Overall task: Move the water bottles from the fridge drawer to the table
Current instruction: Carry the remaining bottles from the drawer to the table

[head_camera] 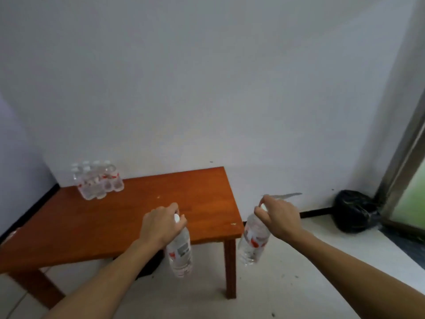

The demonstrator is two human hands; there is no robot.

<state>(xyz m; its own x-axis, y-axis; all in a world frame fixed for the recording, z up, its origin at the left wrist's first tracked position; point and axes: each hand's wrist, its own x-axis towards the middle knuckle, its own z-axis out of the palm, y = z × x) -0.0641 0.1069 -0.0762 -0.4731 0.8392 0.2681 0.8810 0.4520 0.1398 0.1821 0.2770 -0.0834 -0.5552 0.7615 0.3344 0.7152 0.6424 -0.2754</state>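
Hanging left bottle (180, 254): in the air at the bottom middle of the frame, just past the near edge of the table (115, 217), not on it.
Left hand (161, 226): fingers curled round that bottle's neck by the white cap.
Right bottle (253, 244): hangs off the table's right corner, over the floor (287, 284).
Right hand (279, 218): fingers curled round its top.
Open room: wide bare wood between the hands and the pack of bottles (97, 179) at the far left corner.
Labels: red and white; words too blurry to read.
Hard to see: black bag (354, 211) at right, maybe a bin bag; table's left end is cut off.
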